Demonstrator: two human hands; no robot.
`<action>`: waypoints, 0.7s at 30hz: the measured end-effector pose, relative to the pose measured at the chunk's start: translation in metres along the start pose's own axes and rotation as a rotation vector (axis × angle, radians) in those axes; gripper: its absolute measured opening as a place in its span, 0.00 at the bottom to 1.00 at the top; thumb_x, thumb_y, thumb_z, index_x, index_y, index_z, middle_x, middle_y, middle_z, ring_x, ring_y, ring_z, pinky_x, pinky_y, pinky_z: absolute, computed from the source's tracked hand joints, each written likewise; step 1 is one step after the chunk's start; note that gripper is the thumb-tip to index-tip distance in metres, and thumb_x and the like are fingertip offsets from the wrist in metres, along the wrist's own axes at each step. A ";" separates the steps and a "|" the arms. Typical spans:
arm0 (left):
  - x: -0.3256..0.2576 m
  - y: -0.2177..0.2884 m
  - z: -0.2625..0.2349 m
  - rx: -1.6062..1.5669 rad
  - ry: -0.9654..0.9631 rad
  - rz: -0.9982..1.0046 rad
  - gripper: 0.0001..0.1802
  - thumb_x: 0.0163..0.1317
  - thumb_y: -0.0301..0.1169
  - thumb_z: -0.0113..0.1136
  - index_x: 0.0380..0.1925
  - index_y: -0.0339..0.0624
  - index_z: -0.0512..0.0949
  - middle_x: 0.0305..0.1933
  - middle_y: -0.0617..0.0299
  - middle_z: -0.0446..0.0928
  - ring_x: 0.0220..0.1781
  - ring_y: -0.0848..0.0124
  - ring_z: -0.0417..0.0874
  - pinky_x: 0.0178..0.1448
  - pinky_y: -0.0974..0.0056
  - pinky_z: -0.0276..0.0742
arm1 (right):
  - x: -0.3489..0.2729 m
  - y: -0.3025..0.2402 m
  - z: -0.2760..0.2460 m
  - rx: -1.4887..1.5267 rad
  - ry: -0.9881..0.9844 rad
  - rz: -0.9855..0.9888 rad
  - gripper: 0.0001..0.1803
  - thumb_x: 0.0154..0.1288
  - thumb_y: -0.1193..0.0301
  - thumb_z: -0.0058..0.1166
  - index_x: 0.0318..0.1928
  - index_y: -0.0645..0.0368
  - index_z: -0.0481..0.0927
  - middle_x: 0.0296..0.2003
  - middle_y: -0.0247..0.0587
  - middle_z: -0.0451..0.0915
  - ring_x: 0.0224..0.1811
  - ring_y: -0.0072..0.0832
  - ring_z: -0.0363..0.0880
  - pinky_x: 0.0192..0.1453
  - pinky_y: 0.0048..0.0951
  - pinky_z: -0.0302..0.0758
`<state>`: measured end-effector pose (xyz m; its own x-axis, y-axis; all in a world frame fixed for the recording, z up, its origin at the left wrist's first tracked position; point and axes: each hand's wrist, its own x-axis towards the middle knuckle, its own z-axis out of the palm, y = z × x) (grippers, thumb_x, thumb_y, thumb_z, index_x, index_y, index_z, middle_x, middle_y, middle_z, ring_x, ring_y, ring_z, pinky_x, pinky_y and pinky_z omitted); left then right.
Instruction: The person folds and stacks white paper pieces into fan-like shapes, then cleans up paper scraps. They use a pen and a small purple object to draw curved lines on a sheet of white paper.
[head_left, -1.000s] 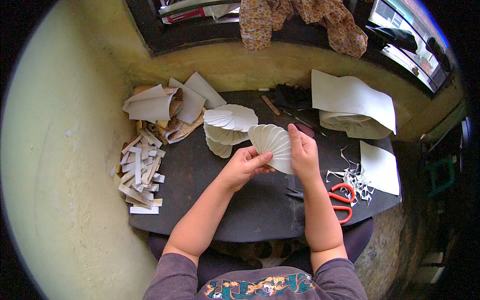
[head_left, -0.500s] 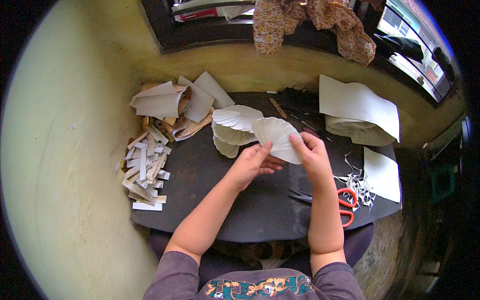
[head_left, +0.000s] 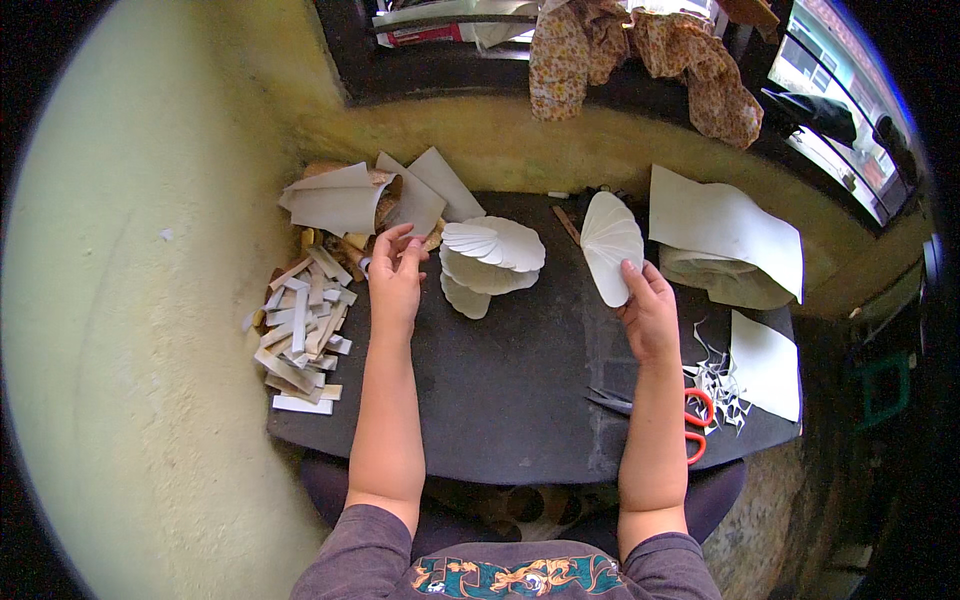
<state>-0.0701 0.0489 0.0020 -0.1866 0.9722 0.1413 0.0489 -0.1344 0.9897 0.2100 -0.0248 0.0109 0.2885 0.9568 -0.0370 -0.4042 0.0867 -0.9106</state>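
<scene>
My right hand [head_left: 648,308] pinches the lower edge of a white scalloped fan-shaped piece [head_left: 611,250], holding it up over the right half of the table. Its surface shows ridges spreading from one side. My left hand [head_left: 397,280] is raised over the left of the table, fingers apart and holding nothing. Between the hands lies a stack of similar white fan-shaped pieces [head_left: 492,250], overlapping one another. Beside my right forearm rest scissors [head_left: 697,408] with red handles, their dark blades pointing left and partly covered by the arm.
Short pale strips [head_left: 305,325] are heaped at the left edge, below rolled and folded sheets [head_left: 340,200]. At right are a large curled white sheet [head_left: 720,230], a flat white sheet [head_left: 765,365] and thin curly offcuts [head_left: 722,385]. Floral cloth [head_left: 695,75] hangs by the window.
My left hand has let go of the fan-shaped piece and moved left, opening. My right hand keeps the piece, now turned more upright and farther right of the stack.
</scene>
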 end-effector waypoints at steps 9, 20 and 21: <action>0.008 -0.028 0.012 -0.063 -0.242 -0.433 0.23 0.64 0.40 0.56 0.49 0.31 0.71 0.44 0.56 0.77 0.39 0.69 0.80 0.45 0.63 0.77 | 0.006 0.014 -0.002 -0.178 -0.033 0.134 0.14 0.65 0.63 0.55 0.46 0.56 0.75 0.34 0.28 0.79 0.31 0.16 0.76 0.33 0.21 0.69; 0.021 -0.053 0.019 -0.524 -0.281 -0.552 0.20 0.66 0.40 0.52 0.56 0.48 0.70 0.55 0.61 0.74 0.56 0.63 0.76 0.59 0.55 0.75 | 0.009 0.022 -0.003 -0.196 -0.053 0.184 0.16 0.63 0.68 0.53 0.49 0.60 0.73 0.37 0.35 0.80 0.34 0.21 0.78 0.34 0.23 0.73; 0.024 -0.058 0.014 -0.617 -0.289 -0.550 0.20 0.66 0.41 0.52 0.56 0.47 0.70 0.56 0.61 0.74 0.56 0.64 0.76 0.59 0.55 0.75 | 0.007 0.020 0.000 -0.171 -0.051 0.181 0.15 0.63 0.69 0.53 0.49 0.59 0.72 0.38 0.34 0.79 0.35 0.21 0.78 0.35 0.23 0.73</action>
<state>-0.0639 0.0827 -0.0521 0.2327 0.9287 -0.2886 -0.5299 0.3700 0.7631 0.2044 -0.0159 -0.0074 0.1786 0.9655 -0.1893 -0.2910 -0.1319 -0.9476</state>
